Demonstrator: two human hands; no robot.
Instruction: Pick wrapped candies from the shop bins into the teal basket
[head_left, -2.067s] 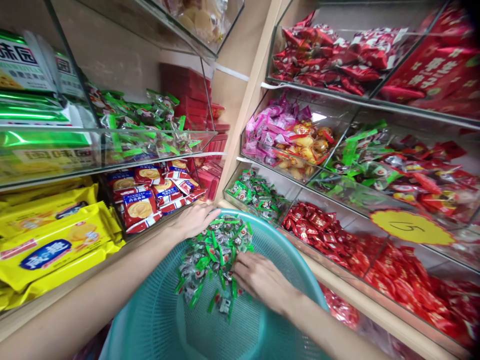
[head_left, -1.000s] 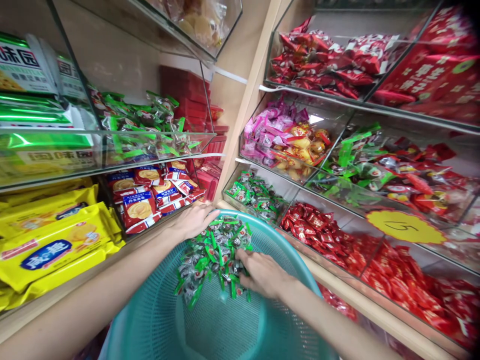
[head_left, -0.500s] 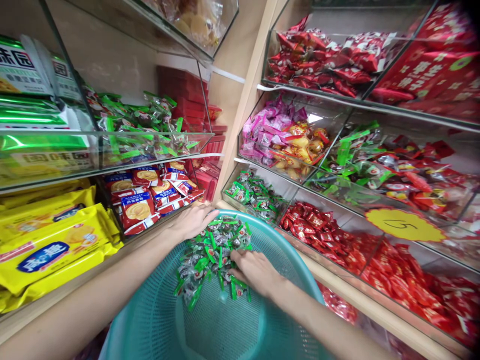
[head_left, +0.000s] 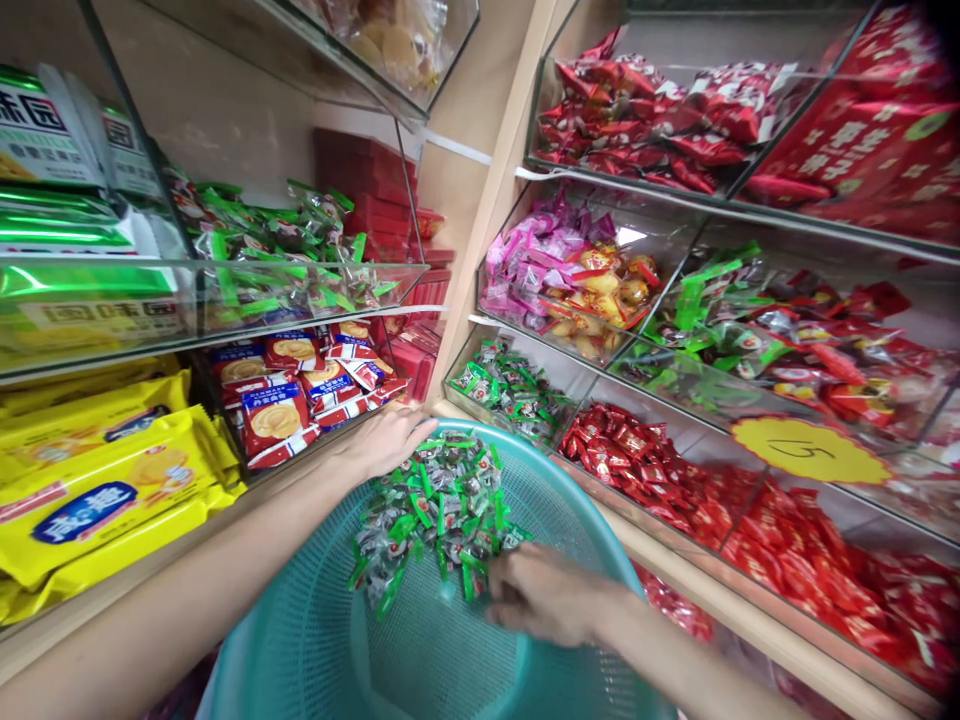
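Observation:
A teal mesh basket [head_left: 420, 660] is tilted in front of me, with a heap of green-wrapped candies [head_left: 435, 510] lying against its far side. My left hand [head_left: 386, 440] grips the far rim of the basket, beside the lower left shelf. My right hand [head_left: 547, 595] hovers inside the basket at the near right edge of the heap. Its fingers are curled and blurred, and I cannot tell whether any candy is in them.
On the left, shelves hold yellow biscuit packs [head_left: 112, 490], red-and-blue cookie packs [head_left: 285, 410] and a clear bin of green sweets [head_left: 285, 250]. Clear bins on the right hold green candies [head_left: 517, 390], red candies [head_left: 637, 460] and pink and yellow sweets [head_left: 577, 270]. A yellow price label [head_left: 814, 450] is there too.
My right hand has drawn back from the middle of the candy heap toward me and to the right. The heap has spread a little to the right. The left hand has stayed on the rim.

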